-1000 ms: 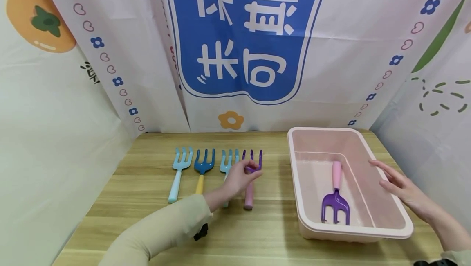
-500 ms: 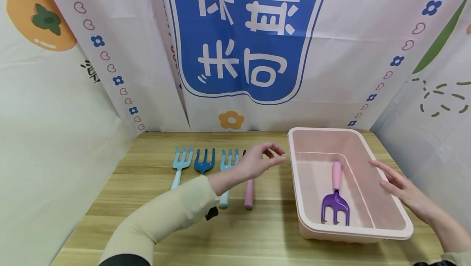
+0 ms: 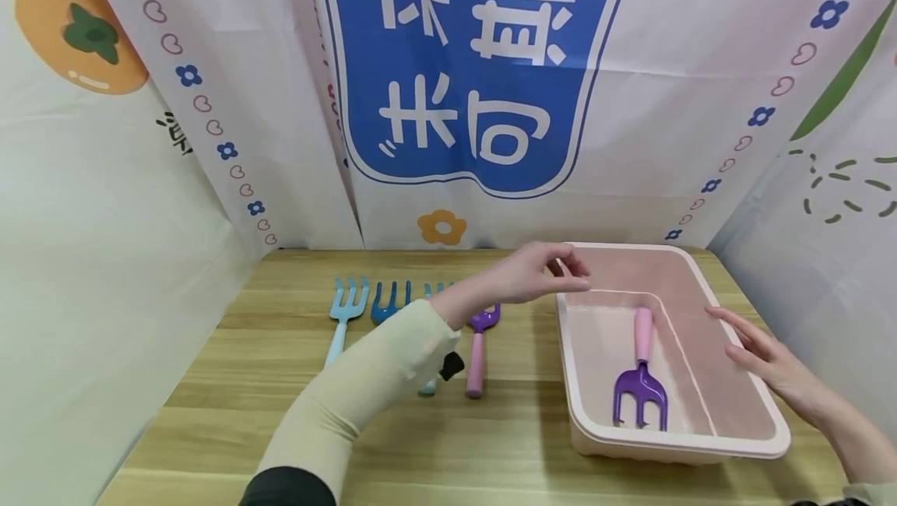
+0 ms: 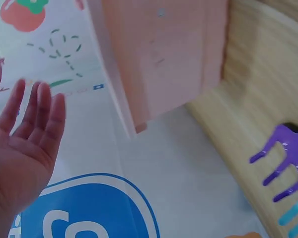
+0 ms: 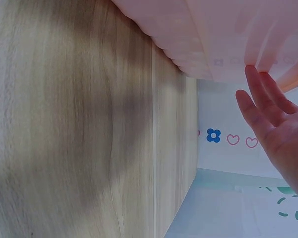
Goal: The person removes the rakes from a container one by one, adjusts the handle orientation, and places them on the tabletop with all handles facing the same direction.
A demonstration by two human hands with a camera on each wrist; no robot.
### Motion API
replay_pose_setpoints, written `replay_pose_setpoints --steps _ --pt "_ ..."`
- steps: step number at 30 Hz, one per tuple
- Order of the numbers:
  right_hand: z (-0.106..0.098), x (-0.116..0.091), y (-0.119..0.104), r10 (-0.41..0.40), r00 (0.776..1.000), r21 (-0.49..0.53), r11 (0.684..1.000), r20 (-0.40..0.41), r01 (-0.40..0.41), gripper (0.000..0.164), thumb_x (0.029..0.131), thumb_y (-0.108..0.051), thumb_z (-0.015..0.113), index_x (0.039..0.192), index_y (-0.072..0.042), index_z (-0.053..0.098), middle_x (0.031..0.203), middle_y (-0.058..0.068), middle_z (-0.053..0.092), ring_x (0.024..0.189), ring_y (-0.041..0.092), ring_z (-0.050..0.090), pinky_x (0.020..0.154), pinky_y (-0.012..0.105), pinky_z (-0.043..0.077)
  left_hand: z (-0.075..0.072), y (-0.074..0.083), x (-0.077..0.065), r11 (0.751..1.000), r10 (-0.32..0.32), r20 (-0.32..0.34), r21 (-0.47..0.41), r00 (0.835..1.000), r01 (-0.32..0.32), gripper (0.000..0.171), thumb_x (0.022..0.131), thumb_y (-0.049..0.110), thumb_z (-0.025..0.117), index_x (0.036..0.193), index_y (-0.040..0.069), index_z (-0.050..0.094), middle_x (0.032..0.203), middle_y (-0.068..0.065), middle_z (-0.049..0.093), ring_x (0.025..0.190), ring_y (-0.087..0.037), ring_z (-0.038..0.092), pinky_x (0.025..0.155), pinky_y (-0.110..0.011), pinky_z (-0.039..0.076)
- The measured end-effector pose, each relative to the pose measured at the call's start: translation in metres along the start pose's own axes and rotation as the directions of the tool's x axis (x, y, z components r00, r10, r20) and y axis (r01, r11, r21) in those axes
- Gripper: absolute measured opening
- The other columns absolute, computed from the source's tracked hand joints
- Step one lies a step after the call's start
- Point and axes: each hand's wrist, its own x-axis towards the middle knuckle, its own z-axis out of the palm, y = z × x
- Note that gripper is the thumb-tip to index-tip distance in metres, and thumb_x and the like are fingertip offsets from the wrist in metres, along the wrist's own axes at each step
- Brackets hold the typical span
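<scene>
My left hand [image 3: 536, 274] hangs over the left back corner of a pink plastic bin [image 3: 673, 442], fingers loosely curved and holding nothing. In the left wrist view its palm and fingers show bare. My right hand [image 3: 781, 370] rests at the bin's right rim; in the right wrist view its straight fingers touch the outer wall. Inside the bin lies a purple hand fork [image 3: 641, 385] with a pink handle, tines toward me. Another purple hand fork [image 3: 476, 358], also pink-handled, lies on the table below my left forearm.
Left of that fork lie a light blue hand fork [image 3: 429, 389] and a dark blue one [image 3: 384, 313], both partly hidden by my sleeve. Another light blue fork [image 3: 342, 319] lies farthest left. A printed cloth [image 3: 631, 163] hangs behind the wooden table [image 3: 231, 381].
My left hand has moved right, from over the table's purple fork to above the bin's corner, uncovering that fork. My right hand stays at the rim; the forks lie where they were.
</scene>
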Motion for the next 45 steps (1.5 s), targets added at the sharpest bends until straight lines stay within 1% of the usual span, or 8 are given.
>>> replay_pose_setpoints --steps 9,14,20,24,27,32,39,45 --pt "-0.004 -0.003 0.003 0.026 1.0 -0.013 1.0 -0.004 -0.026 0.058 0.102 0.002 0.039 0.154 -0.019 0.027 0.141 -0.033 0.033 0.114 -0.012 0.039 0.081 0.01 0.037 0.017 -0.002 0.044 0.998 0.043 0.199 -0.055 0.979 -0.033 0.02 0.092 0.024 0.068 0.106 0.01 0.068 0.096 0.004 0.065 0.09 -0.006 0.059 0.081 -0.014 0.047" --pt "-0.004 -0.003 0.003 0.027 1.0 -0.004 1.0 0.0 -0.027 0.057 0.102 0.003 0.039 0.154 -0.015 0.026 0.141 -0.034 0.033 0.113 -0.011 0.041 0.081 0.01 0.039 0.033 -0.007 0.062 0.994 -0.011 0.283 -0.1 0.959 0.041 0.019 0.092 0.025 0.069 0.105 0.012 0.068 0.096 0.003 0.065 0.092 -0.01 0.06 0.08 -0.018 0.048" --pt "-0.002 -0.003 0.003 0.024 1.0 -0.011 1.0 0.0 -0.024 0.057 0.101 0.002 0.039 0.154 -0.015 0.026 0.141 -0.034 0.034 0.113 -0.011 0.041 0.081 0.011 0.039 0.059 -0.007 0.078 0.987 -0.121 0.361 -0.058 0.925 0.152 0.016 0.091 0.03 0.069 0.101 0.018 0.068 0.096 0.006 0.065 0.091 -0.013 0.061 0.079 -0.021 0.046" --pt "-0.002 -0.004 0.003 0.028 1.0 -0.021 0.999 -0.005 -0.028 0.056 0.101 0.002 0.039 0.154 -0.015 0.027 0.139 -0.033 0.035 0.112 -0.011 0.042 0.08 0.012 0.041 0.075 -0.008 0.087 0.985 -0.102 0.415 -0.088 0.904 0.152 0.017 0.092 0.024 0.067 0.105 0.013 0.069 0.098 0.006 0.064 0.093 -0.007 0.057 0.081 -0.017 0.044" --pt "-0.003 -0.004 0.003 0.027 1.0 -0.02 0.999 -0.006 -0.028 0.056 0.102 0.002 0.039 0.154 -0.014 0.027 0.139 -0.033 0.035 0.112 -0.011 0.042 0.08 0.012 0.041 0.083 -0.009 0.092 0.981 -0.072 0.432 -0.134 0.899 0.142 0.017 0.093 0.018 0.066 0.107 0.009 0.066 0.103 0.003 0.064 0.097 -0.004 0.055 0.083 -0.013 0.041" --pt "-0.004 -0.002 0.004 0.02 1.0 -0.015 1.0 0.001 -0.02 0.057 0.101 0.002 0.039 0.154 -0.014 0.026 0.14 -0.033 0.034 0.115 -0.013 0.039 0.082 0.01 0.04 0.094 -0.014 0.097 0.967 -0.09 0.453 -0.173 0.887 0.186 0.02 0.09 0.011 0.068 0.108 0.009 0.06 0.114 0.001 0.058 0.108 -0.005 0.05 0.085 -0.011 0.039" --pt "-0.003 0.0 0.003 -0.005 1.0 -0.012 1.0 0.0 0.005 0.057 0.101 0.004 0.039 0.154 -0.014 0.028 0.144 -0.027 0.035 0.117 -0.011 0.039 0.083 0.01 0.038 0.106 -0.022 0.1 0.99 -0.041 0.479 -0.101 0.877 0.102 0.033 0.088 0.01 0.071 0.118 0.001 0.06 0.115 0.003 0.05 0.115 -0.012 0.052 0.086 -0.009 0.038" --pt "-0.003 0.001 0.003 -0.021 1.0 0.0 1.0 -0.003 0.021 0.06 0.1 0.005 0.04 0.154 -0.019 0.029 0.149 -0.019 0.034 0.122 -0.013 0.034 0.085 0.009 0.034 0.11 -0.021 0.103 0.992 -0.123 0.512 0.094 0.85 0.087 0.043 0.088 0.026 0.072 0.126 0.013 0.059 0.121 0.012 0.05 0.116 -0.002 0.05 0.086 -0.006 0.035"
